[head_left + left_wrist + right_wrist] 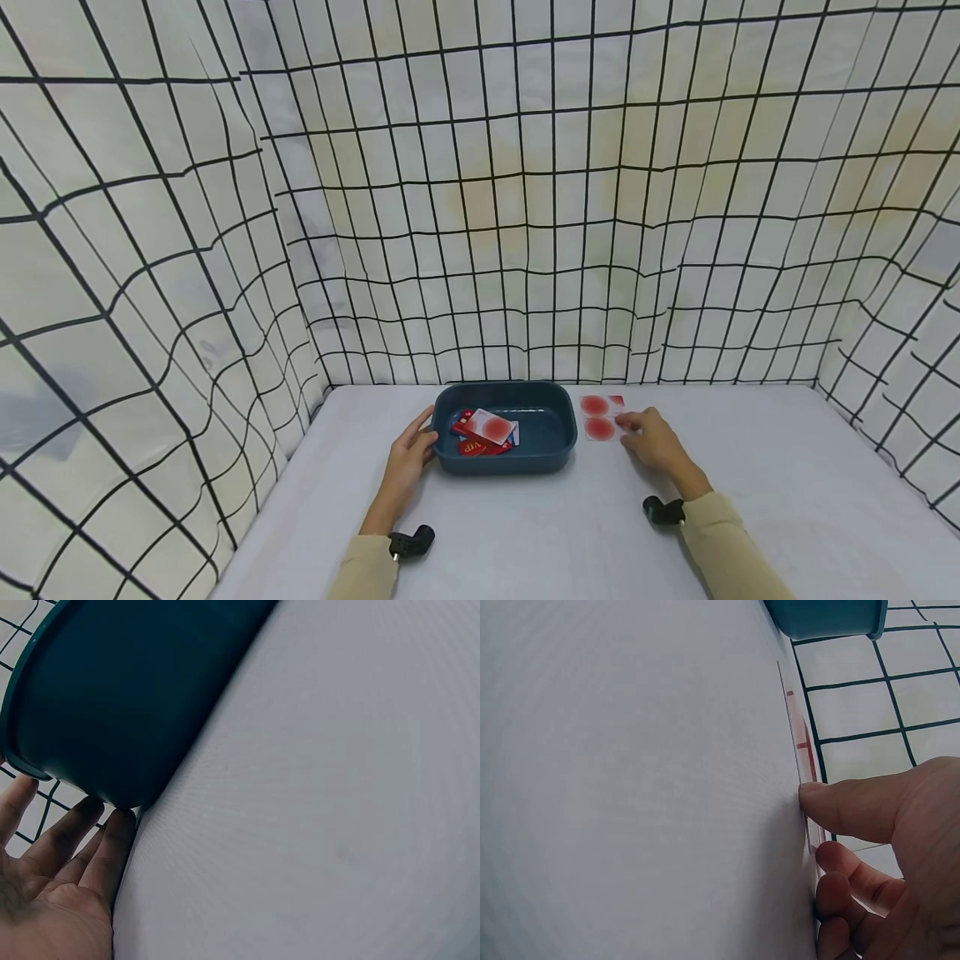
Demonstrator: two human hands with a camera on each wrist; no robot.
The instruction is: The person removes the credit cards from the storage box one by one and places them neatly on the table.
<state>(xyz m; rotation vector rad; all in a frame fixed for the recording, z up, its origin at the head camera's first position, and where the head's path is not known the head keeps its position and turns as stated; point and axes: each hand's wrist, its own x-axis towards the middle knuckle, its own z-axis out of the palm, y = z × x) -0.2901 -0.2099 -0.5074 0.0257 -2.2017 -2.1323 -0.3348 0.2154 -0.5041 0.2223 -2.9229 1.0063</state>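
A dark blue-green plastic bin (543, 461) stands at the table's far side. Red and white cards (495, 430) lie in a loose pile inside it, one marked VIP. My left hand (408, 454) rests against the bin's left end, its fingers spread; in the left wrist view the fingertips touch the wall below the rim. Right of the bin, cards with red circles (599, 428) lie flat on the table. My right hand (654, 442) touches their right edge. In the right wrist view, the thumb (847, 810) lies on the card edge, with bent fingers (847, 900) beside it.
A white cloth covers the table (517, 533). Behind and on both sides rises a black grid net (525, 250) over pale sheeting, close to the table's far edge. A black wrist camera (411, 542) sits on the left wrist, another (663, 511) on the right.
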